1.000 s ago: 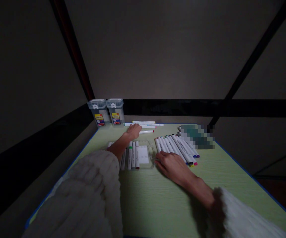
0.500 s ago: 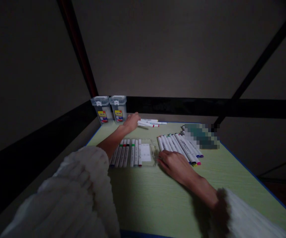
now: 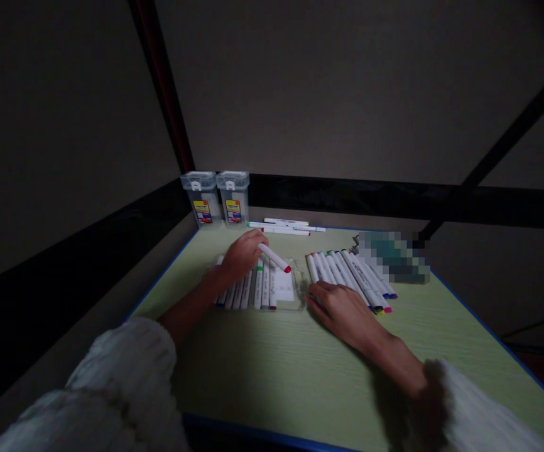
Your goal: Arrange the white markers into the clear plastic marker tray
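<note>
A white marker [image 3: 276, 258] with a red end is pinched in my left hand [image 3: 248, 251], tilted down to the right above a clear plastic case [image 3: 295, 307]. Inside the case several white markers [image 3: 257, 290] lie side by side, with a white paper [image 3: 284, 287] to their right. My left forearm hides the case's left part. My right hand [image 3: 345, 314] rests on the table at the case's right edge, thumb apart from its loosely bent fingers; nothing shows in it. Just beyond it several loose markers [image 3: 342, 273] lie in a slanted row.
Two lidded clear containers [image 3: 205, 204] with yellow labels stand at the back left. Several markers [image 3: 287, 231] lie along the table's back edge. A blurred-out green flat object [image 3: 394, 257] sits at the right. The light green table [image 3: 272, 376] has a blue rim.
My left hand has come from the back of the table toward me, bringing a red-ended marker over the case. My right hand stays beside the case. The view has shifted slightly.
</note>
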